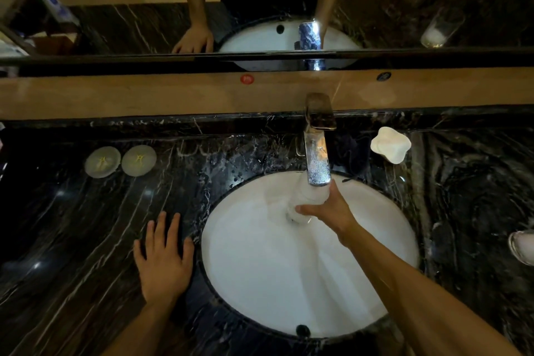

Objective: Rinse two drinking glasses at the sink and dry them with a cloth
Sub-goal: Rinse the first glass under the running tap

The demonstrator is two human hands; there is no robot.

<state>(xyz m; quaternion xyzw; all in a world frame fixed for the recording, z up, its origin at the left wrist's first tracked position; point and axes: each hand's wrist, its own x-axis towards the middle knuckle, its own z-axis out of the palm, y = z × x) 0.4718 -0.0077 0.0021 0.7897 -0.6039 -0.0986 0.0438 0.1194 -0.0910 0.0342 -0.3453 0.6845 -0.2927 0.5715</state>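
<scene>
Rinsing is underway: right hand (pixel 332 211) grips a glass (pixel 303 205) under the faucet (pixel 318 165) at twelve o'clock of the sink (pixel 260 283), left hand (pixel 163 254) splayed flat at nine; drying likely follows.

Countertop (pixel 86 211) polished black veined marble; basin (pixel 260 269) glossy white ceramic; faucet (pixel 318 153) shiny chrome metal.

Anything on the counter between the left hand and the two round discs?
No: bare black marble counter between left hand and the two pale round discs, head view.
</scene>
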